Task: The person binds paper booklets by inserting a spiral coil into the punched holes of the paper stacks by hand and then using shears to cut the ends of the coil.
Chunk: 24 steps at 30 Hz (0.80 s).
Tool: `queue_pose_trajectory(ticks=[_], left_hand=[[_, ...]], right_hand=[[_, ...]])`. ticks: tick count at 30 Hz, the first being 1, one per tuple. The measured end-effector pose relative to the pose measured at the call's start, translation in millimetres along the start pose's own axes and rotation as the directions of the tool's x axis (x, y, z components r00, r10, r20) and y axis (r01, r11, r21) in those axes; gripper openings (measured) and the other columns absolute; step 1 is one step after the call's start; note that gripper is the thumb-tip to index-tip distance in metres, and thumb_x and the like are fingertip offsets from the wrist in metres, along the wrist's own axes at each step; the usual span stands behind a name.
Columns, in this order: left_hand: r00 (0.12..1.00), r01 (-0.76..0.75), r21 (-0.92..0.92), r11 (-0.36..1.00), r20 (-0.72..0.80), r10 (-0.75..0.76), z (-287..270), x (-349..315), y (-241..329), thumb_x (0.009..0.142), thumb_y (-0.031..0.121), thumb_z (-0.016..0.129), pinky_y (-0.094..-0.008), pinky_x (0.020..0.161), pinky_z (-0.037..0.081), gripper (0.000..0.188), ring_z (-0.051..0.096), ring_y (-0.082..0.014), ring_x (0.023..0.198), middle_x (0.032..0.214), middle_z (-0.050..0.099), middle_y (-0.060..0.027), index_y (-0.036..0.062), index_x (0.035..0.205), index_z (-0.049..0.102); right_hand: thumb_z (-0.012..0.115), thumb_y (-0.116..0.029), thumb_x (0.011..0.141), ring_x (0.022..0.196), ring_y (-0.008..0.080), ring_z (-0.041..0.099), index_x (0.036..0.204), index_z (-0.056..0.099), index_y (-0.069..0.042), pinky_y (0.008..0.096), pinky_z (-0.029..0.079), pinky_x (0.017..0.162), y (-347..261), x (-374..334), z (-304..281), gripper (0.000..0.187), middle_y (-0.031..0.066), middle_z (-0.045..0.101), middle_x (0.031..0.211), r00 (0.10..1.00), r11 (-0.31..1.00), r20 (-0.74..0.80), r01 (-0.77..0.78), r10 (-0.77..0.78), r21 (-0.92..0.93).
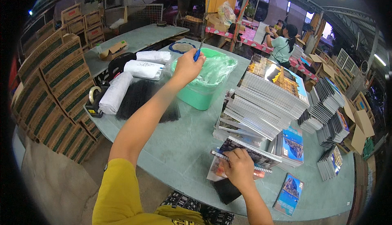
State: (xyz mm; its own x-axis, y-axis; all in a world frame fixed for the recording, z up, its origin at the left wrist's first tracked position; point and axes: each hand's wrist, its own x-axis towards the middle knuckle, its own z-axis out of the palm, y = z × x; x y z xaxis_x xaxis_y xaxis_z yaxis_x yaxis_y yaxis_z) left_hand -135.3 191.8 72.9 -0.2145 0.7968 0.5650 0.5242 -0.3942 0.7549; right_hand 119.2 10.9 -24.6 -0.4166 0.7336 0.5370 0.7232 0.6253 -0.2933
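From the head view, we see the left hand [188,67] closed around a blue-handled tool [197,54] over a green lined bin [198,96]; the right hand [240,167], fingers curled, grips a spiral notebook [263,158] at the table's [179,147] near side, before tall notebook stacks [265,96].

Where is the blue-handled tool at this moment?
In the head view, the blue-handled tool is above centre, held in the left hand, with the green bin just below in the picture.

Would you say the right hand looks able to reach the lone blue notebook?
Probably yes: bare tabletop separates the right hand from the lone blue notebook, though that hand holds another notebook.
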Motion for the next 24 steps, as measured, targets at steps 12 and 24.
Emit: queue_pose_trajectory(ticks=[12,24], left_hand=[[0.957,-0.12,0.499,0.858,0.287,-0.033,17,-227,-170,0.076,0.025,0.068,-0.0424,0.085,0.04,0.033,0.052,-0.0356,0.096,0.101,0.058,-0.0171,-0.0001,0.096,0.061],[0.992,0.004,0.551,0.834,0.102,-0.073,-51,-149,-205,0.086,0.023,0.06,-0.0357,0.077,0.043,0.023,0.056,-0.0282,0.084,0.087,0.06,-0.0138,0.0007,0.091,0.062]], right_hand=[[0.07,-0.008,0.067,0.077,0.0283,0.062,0.099,0.059,-0.003,0.0383,0.049,0.066,37,-43,-52,0.034,0.0109,0.064,0.082,0.98,0.973,0.028,-0.189,0.195,-0.129],[0.057,0.006,0.072,0.1,0.018,0.055,0.093,0.063,0.0,0.0276,0.042,0.084,147,-252,-214,0.023,0.0088,0.06,0.106,0.803,0.822,-0.229,-0.569,0.551,-0.016]])
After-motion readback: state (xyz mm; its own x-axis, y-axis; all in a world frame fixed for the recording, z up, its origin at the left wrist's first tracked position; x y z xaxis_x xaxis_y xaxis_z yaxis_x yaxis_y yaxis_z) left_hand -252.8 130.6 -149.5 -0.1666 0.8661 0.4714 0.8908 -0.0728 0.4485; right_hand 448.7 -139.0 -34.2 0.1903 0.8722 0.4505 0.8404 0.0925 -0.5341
